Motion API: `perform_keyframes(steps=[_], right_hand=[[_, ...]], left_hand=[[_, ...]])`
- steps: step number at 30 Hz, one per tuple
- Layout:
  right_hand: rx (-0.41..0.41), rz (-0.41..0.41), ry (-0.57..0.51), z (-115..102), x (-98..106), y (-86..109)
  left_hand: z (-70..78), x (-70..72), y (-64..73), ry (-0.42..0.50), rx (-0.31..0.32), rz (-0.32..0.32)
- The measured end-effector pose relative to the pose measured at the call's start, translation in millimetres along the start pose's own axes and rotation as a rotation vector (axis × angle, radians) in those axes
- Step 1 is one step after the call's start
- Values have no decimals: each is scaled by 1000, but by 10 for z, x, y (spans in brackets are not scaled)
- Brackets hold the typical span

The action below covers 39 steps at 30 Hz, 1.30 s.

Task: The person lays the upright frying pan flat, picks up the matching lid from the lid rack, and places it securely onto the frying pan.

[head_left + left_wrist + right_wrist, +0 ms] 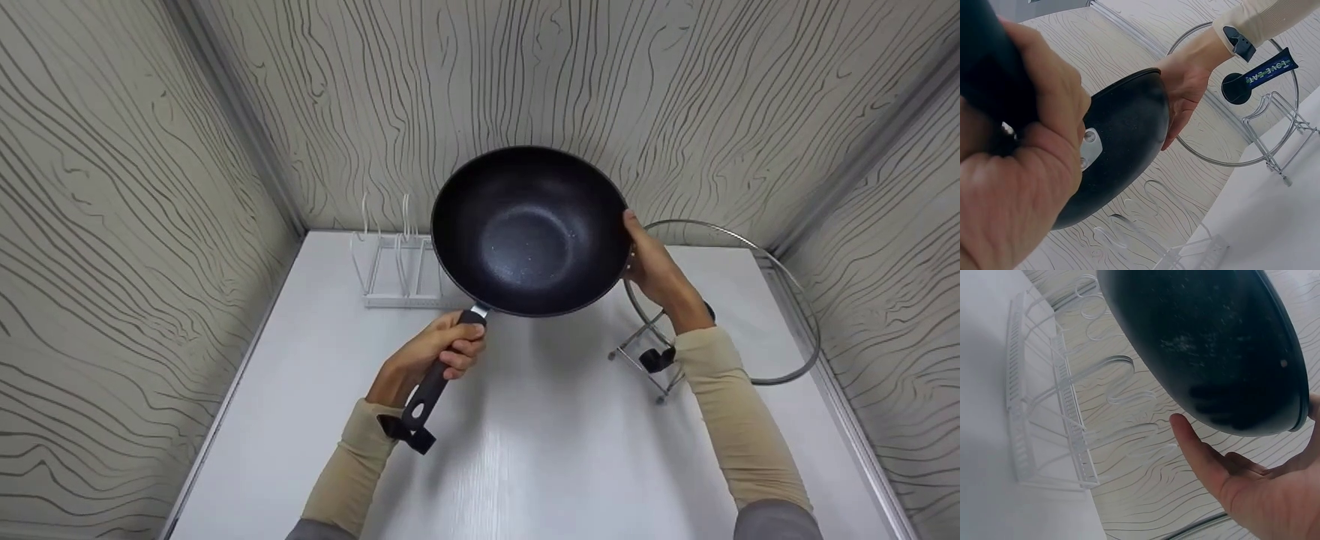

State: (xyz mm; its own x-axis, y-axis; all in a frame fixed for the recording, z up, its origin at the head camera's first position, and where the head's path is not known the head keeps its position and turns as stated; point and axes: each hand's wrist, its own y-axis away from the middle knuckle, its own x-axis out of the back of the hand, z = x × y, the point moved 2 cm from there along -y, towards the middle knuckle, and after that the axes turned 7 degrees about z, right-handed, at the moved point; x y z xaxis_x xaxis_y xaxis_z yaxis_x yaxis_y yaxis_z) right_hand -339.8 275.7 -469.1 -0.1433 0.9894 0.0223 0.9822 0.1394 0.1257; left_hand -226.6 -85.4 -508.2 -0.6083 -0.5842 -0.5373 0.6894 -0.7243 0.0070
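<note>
Pale walls (487,75) w/ dark wood-grain lines filled the upper part of the head view & both sides, round a white tabletop (480,480) that ran to the bottom edge. A deep black pan (525,232) was held up off it, just above ctr of the frame, its hollow facing the camera. Left hand (442,345), lower ctr, was wrapped round the dark handle (431,386), close to the metal neck. Right hand (656,266), right of ctr, gripped the pan's far edge, thumb at the rim, other fingers behind the wall (whether the outstretched fingertip in the right wrist view touched, couldn't tell). So hands were well apart, pan btwn them. Left of ctr, partly behind the pan, stood a white rack (405,301) w/ upright wire loops. At right, a clear lid (765,322) w/ a steel rim stood tilted at a small wire stand (642,370), partly hidden by the right arm; its black knob (1235,89), w/ a printed label, showed upper right in the left wrist view.
</note>
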Motion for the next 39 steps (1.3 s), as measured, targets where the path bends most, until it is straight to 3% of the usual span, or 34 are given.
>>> perform_keyframes(steps=[7, 14, 22, 28, 39], right_hand=[[-4, -9, 33, -54, 53, -43], [-71, 52, 7, -35, 40, -56], [-30, 135, 69, -21, 19, 8], [-16, 211, 37, -27, 9, 17], [33, 264, -54, -18, 17, 18]], left_hand=[[1, 3, 25, -8, -2, -25], [-5, 5, 34, 16, 26, -19], [8, 29, 41, -44, 55, 10], [42, 38, 22, -88, 84, 61], [98, 32, -7, -182, 120, 155]])
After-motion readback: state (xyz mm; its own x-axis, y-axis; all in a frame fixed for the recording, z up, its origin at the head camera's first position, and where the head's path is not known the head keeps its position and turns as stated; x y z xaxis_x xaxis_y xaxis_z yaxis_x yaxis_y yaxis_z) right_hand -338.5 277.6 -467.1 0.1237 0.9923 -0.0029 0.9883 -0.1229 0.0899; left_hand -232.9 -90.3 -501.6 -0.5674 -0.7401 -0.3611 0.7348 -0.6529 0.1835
